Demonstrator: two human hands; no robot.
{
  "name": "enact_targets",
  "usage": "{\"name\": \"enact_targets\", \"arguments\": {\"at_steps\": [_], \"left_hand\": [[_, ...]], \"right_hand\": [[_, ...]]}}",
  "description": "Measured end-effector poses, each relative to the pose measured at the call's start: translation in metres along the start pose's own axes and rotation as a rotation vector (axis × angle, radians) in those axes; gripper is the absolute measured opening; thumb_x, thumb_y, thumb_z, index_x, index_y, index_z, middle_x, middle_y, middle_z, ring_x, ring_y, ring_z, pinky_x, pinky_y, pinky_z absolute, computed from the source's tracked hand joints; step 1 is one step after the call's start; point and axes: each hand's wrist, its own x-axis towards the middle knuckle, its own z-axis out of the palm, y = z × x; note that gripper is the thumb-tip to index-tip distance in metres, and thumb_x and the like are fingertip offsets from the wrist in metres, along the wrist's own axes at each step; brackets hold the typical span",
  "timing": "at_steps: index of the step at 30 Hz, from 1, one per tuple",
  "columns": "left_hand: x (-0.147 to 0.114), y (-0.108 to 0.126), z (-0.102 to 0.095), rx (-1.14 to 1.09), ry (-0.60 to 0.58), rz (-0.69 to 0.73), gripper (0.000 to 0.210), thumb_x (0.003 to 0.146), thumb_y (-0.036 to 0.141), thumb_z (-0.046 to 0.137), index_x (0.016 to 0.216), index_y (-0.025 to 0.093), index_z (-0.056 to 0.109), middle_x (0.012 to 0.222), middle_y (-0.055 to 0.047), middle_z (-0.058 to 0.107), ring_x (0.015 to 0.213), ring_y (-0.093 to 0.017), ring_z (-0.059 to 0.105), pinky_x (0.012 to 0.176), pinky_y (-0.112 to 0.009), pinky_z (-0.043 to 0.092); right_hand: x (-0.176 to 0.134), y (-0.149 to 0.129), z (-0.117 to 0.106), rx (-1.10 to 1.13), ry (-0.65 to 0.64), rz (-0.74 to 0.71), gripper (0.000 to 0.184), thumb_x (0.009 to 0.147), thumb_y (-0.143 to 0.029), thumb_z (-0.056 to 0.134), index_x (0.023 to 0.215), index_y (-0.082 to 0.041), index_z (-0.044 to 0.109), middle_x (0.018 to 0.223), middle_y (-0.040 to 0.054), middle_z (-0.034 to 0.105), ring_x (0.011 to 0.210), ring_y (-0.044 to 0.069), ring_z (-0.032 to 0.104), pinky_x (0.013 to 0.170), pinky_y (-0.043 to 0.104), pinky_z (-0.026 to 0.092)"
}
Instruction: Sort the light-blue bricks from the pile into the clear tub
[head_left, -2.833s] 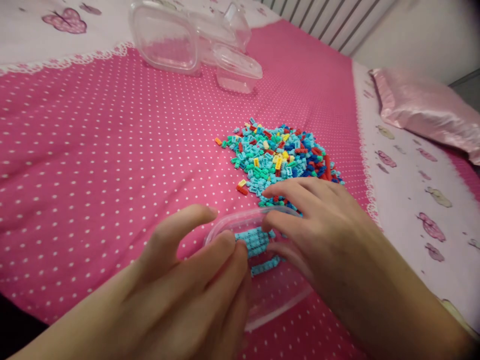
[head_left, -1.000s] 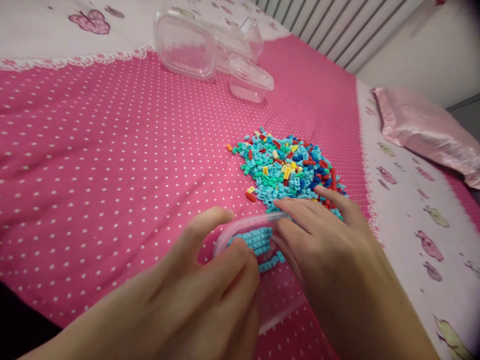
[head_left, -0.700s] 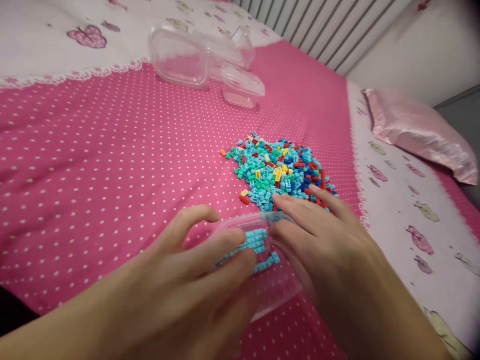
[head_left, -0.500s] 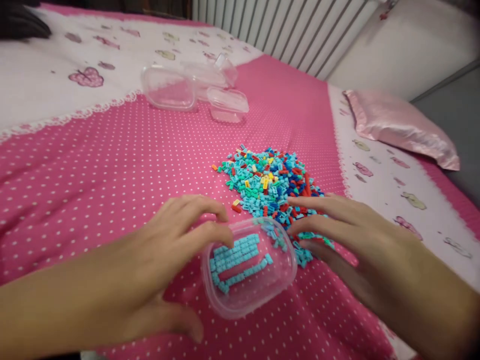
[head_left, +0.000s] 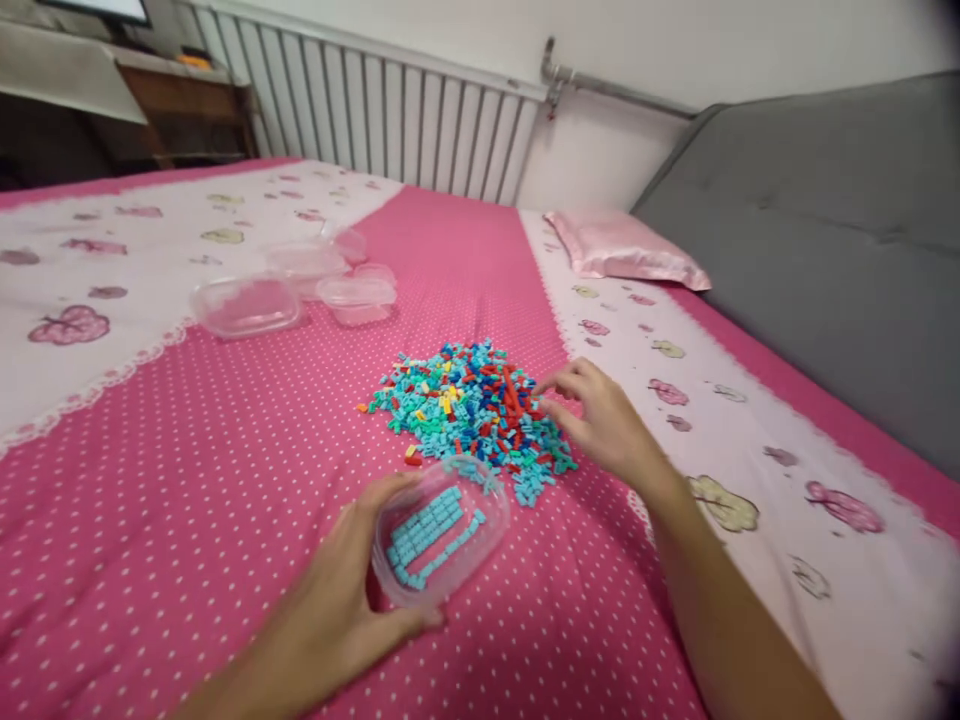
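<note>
My left hand is wrapped round the left side of a clear plastic container, its thumb along the near rim and its fingers at the far left. Inside the container, light-blue toy bricks lie joined in rows, with a few looser ones at the far end. Just beyond stands a heap of small building bricks in blue, teal, red, green and yellow. At the heap's right edge is my right hand, thumb and fingers bent but apart, fingertips by the red bricks. No brick shows between them.
Several clear plastic containers stand farther back on the pink dotted bedspread. A pink pillow lies against the grey headboard. Behind the bed are a white radiator and a wooden desk.
My left hand has closed round the container's side, from hovering over its rim. My right hand has moved away from the container to the heap's right edge. The view has swung right and up.
</note>
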Motion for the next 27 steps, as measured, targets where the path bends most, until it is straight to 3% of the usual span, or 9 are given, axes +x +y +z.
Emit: {"name": "enact_targets", "arguments": {"at_steps": [2,5,8,11,16,24,27], "left_hand": [[0.003,-0.005,0.005,-0.139,0.066,-0.026,0.079,0.089,0.038,0.074,0.153,0.039,0.026,0.152,-0.011,0.053,0.137,-0.036,0.059,0.112,-0.063,0.051],[0.008,-0.013,0.004,-0.202,0.088,0.041,0.076,0.09,0.036,0.071,0.152,0.034,0.028,0.149,-0.013,0.054,0.134,-0.034,0.061,0.111,-0.058,0.053],[0.014,-0.021,-0.003,-0.236,0.074,0.098,0.073,0.088,0.032,0.071,0.151,0.03,0.033,0.149,-0.015,0.053,0.132,-0.033,0.062,0.112,-0.053,0.053],[0.019,-0.026,-0.008,-0.282,0.052,0.14,0.075,0.089,0.033,0.073,0.153,0.028,0.034,0.151,-0.016,0.052,0.132,-0.031,0.061,0.11,-0.05,0.054],[0.023,-0.024,-0.009,-0.358,0.036,0.191,0.045,0.1,0.041,0.066,0.139,0.019,0.058,0.141,-0.012,0.06,0.122,-0.027,0.064,0.103,-0.051,0.057],[0.028,-0.031,-0.004,-0.463,0.064,0.171,0.042,0.1,0.04,0.066,0.134,0.018,0.06,0.135,-0.011,0.063,0.116,-0.025,0.066,0.098,-0.048,0.059],[0.031,-0.038,0.001,-0.502,0.074,0.147,0.042,0.1,0.04,0.066,0.134,0.018,0.06,0.134,-0.011,0.063,0.116,-0.025,0.066,0.098,-0.048,0.059]], "right_hand": [[-0.026,0.003,0.016,-0.026,0.194,0.095,0.024,0.104,-0.027,0.052,0.114,-0.018,0.072,0.101,0.0068,0.065,0.099,0.019,0.065,0.09,0.036,0.055],[-0.084,0.004,0.045,-0.078,0.392,0.204,0.024,0.103,-0.035,0.061,0.119,-0.018,0.067,0.113,0.0064,0.068,0.101,0.021,0.067,0.089,0.043,0.058],[-0.129,-0.001,0.071,-0.125,0.454,0.259,0.034,0.1,-0.04,0.065,0.127,-0.02,0.065,0.128,0.0091,0.067,0.106,0.022,0.068,0.09,0.044,0.059],[-0.14,-0.005,0.086,-0.154,0.449,0.293,0.039,0.1,-0.041,0.066,0.133,-0.02,0.063,0.135,0.0105,0.064,0.114,0.025,0.066,0.095,0.048,0.058],[-0.125,-0.002,0.092,-0.184,0.303,0.349,0.042,0.1,-0.041,0.066,0.136,-0.021,0.062,0.139,0.0112,0.062,0.117,0.026,0.065,0.097,0.05,0.057],[-0.1,0.03,0.074,-0.134,-0.169,0.286,0.041,0.1,-0.041,0.066,0.134,-0.02,0.062,0.137,0.0108,0.064,0.114,0.025,0.066,0.095,0.048,0.058],[-0.091,0.046,0.064,-0.112,-0.291,0.236,0.04,0.1,-0.041,0.066,0.134,-0.021,0.063,0.136,0.0108,0.064,0.114,0.025,0.066,0.095,0.048,0.058]]}}
